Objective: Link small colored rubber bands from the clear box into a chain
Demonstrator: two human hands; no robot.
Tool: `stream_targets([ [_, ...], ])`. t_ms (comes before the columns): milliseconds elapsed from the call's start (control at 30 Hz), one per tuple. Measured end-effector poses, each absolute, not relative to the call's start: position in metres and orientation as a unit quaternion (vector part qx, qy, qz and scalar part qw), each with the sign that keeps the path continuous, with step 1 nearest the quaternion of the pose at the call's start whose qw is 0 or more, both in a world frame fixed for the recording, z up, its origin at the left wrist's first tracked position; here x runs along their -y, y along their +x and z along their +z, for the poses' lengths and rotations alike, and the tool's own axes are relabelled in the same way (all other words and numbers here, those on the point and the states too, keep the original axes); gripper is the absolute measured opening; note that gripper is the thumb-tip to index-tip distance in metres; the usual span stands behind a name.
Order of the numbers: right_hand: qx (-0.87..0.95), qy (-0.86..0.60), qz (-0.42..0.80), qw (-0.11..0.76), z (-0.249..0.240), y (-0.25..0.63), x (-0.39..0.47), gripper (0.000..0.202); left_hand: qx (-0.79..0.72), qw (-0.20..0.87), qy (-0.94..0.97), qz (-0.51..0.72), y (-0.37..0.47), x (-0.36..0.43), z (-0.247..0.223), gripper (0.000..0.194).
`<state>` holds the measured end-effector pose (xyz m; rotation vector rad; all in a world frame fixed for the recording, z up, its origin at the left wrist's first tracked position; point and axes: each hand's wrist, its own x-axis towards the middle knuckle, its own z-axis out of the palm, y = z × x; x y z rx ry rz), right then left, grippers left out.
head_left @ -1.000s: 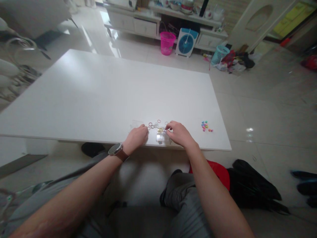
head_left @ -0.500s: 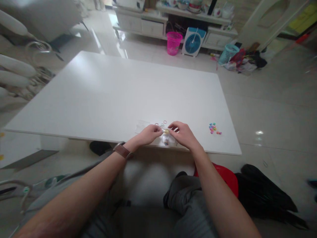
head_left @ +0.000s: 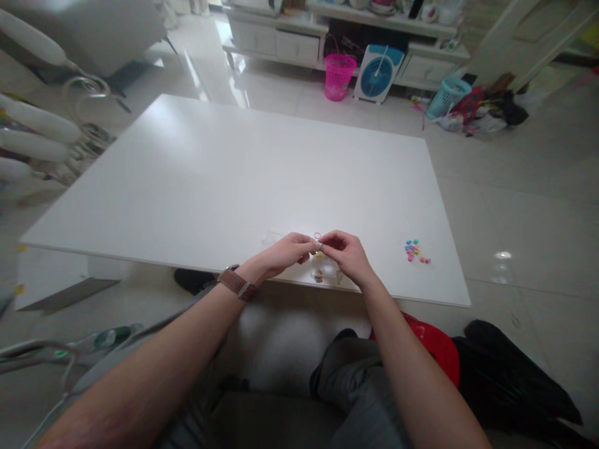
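Observation:
My left hand [head_left: 294, 251], with a brown watch strap at the wrist, and my right hand [head_left: 345, 254] meet at the near edge of the white table [head_left: 262, 168]. Their fingertips pinch together around something small, too tiny to make out. Just below the fingertips lie a small yellow item [head_left: 319, 255] and a little dark and coloured figure [head_left: 318, 275], by clear plastic. A thin red ring [head_left: 317, 236] lies just beyond the fingers. Part of a clear plastic piece [head_left: 272, 238] shows left of my left hand.
Several small colourful pieces [head_left: 412, 251] lie at the table's right side. A red stool [head_left: 433, 349] stands below the near right edge, beside a black bag [head_left: 510, 374]. Past the table are a pink basket [head_left: 339, 78] and a blue and white fan [head_left: 378, 73].
My hands have come together; their fingertips were apart on either side of the yellow item. The view has shifted slightly, and the figure below shows more clearly.

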<state>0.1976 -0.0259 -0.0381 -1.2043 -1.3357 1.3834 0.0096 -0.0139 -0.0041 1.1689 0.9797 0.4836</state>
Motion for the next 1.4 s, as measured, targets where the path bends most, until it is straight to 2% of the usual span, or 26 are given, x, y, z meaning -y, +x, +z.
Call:
stream_targets([
  [300, 0.555, -0.509, 0.483, 0.446, -0.034, 0.199, 0.033, 0.012, -0.454, 0.699, 0.521, 0.185, 0.02, 0.014, 0.01, 0.028],
  [400, 0.578, -0.529, 0.45, 0.429, -0.035, 0.203, 0.034, 0.007, -0.498, 0.648, 0.56, 0.133, 0.015, 0.007, 0.02, 0.026],
  [467, 0.621, -0.542, 0.415, 0.386, -0.037, 0.205, 0.035, 0.006, -0.56, 0.552, 0.61, 0.097, 0.008, 0.001, 0.024, 0.027],
  [567, 0.714, -0.539, 0.351, 0.276, -0.04, 0.205, 0.037, 0.012, -0.641, 0.362, 0.672, 0.076, -0.004, -0.005, 0.025, 0.034],
  [633, 0.756, -0.529, 0.329, 0.202, -0.042, 0.203, 0.038, 0.014, -0.656, 0.289, 0.694, 0.063, -0.008, -0.006, 0.023, 0.036],
  [800, 0.793, -0.528, 0.287, 0.101, -0.041, 0.197, 0.041, 0.015, -0.625, 0.288, 0.726, 0.014, -0.011, 0.001, 0.013, 0.025],
  [1000, 0.824, -0.517, 0.23, 0.037, -0.031, 0.194, 0.046, 0.015, -0.62, 0.277, 0.734, -0.001, -0.02, 0.01, 0.004, 0.025],
  [1133, 0.831, -0.515, 0.207, 0.033, -0.027, 0.197, 0.049, 0.011, -0.62, 0.267, 0.737, 0.001, -0.026, 0.015, 0.0, 0.027],
  [1300, 0.811, -0.546, 0.17, 0.12, -0.034, 0.197, 0.04, 0.012, -0.612, 0.263, 0.746, 0.002, -0.026, 0.019, 0.001, 0.029],
  [1400, 0.793, -0.577, 0.141, 0.136, -0.039, 0.189, 0.032, 0.015, -0.61, 0.267, 0.746, 0.007, -0.023, 0.02, 0.004, 0.03],
])
